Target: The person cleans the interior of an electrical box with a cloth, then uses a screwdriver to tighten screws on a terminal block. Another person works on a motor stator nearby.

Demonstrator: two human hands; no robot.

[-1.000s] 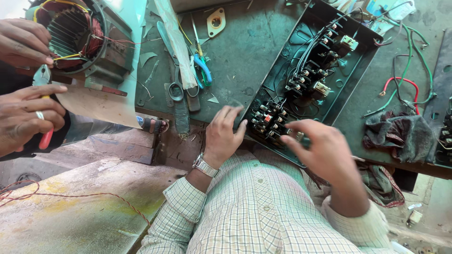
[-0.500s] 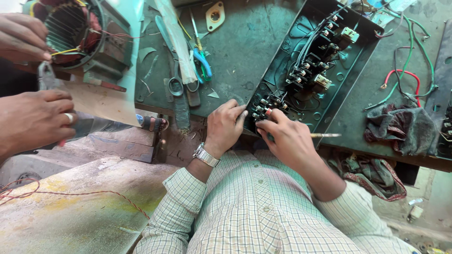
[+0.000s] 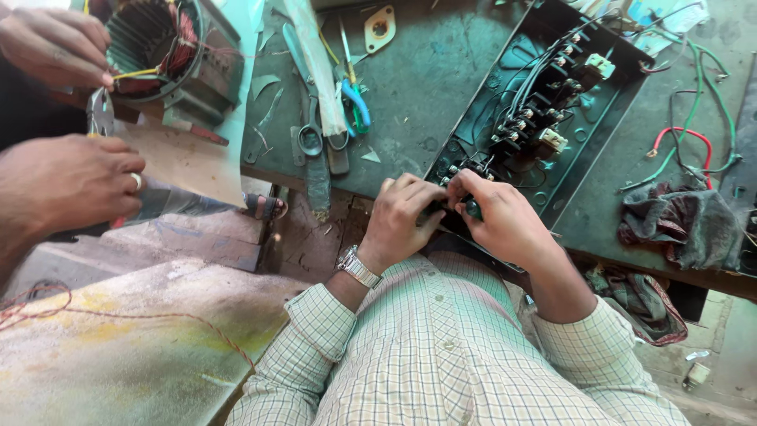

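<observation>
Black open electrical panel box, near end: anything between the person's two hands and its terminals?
Nothing visible. The left hand and right hand already rest together on the near end of the black open electrical panel box; their fingers cover the contact spot.

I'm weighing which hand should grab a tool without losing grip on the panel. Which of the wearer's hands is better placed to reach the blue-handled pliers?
Probably the left hand: the blue-handled pliers lie up and to its side on the green bench, while the right hand would have to cross over it from the black panel box.
</observation>
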